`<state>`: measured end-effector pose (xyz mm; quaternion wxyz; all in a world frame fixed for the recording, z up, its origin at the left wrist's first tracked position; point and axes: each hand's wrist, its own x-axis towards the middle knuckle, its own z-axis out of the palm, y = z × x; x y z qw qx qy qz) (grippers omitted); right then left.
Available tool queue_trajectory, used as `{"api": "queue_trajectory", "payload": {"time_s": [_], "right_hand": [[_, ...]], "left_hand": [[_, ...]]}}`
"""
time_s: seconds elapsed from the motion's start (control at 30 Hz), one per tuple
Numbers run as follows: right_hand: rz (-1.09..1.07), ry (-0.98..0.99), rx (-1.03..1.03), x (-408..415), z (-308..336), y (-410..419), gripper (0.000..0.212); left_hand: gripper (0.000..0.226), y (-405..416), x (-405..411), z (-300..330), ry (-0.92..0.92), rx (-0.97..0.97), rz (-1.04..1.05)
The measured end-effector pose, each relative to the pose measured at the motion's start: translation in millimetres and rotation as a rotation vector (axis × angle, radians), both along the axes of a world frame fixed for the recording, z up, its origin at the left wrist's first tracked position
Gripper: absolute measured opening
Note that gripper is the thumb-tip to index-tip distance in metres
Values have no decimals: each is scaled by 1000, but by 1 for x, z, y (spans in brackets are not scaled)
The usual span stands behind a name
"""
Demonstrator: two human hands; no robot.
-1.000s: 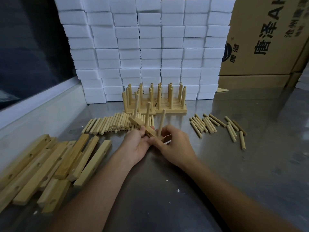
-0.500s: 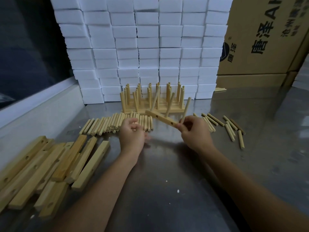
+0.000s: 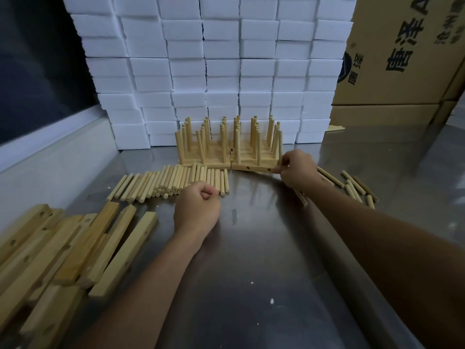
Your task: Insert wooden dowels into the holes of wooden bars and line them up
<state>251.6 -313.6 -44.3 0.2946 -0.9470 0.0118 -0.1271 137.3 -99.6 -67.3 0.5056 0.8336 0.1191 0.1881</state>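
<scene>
Steel table (image 3: 264, 260), white blocks (image 3: 221, 59) behind, right fingers (image 3: 283, 163) pinching bar (image 3: 254, 168), left fingers (image 3: 201, 193) curled empty

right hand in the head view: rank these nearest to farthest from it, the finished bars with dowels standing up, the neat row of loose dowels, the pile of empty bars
1. Finished bars with dowels: the right hand grips the front one's right end.
2. Row of loose dowels: left of the hand, ahead of the left hand.
3. Pile of empty bars: far left, near edge.
</scene>
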Motion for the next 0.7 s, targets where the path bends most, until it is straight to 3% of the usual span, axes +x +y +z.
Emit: {"api": "queue_trajectory", "payload": {"time_s": [0.3,0.7], "right_hand": [[-30,-8,-122,31,-1,6,14],[-70,-81,-97,26,-4,5,16]], "left_hand": [[21,-1,4,-2,-8,28,21],[26,-1,5,-4,11,4,22]]}}
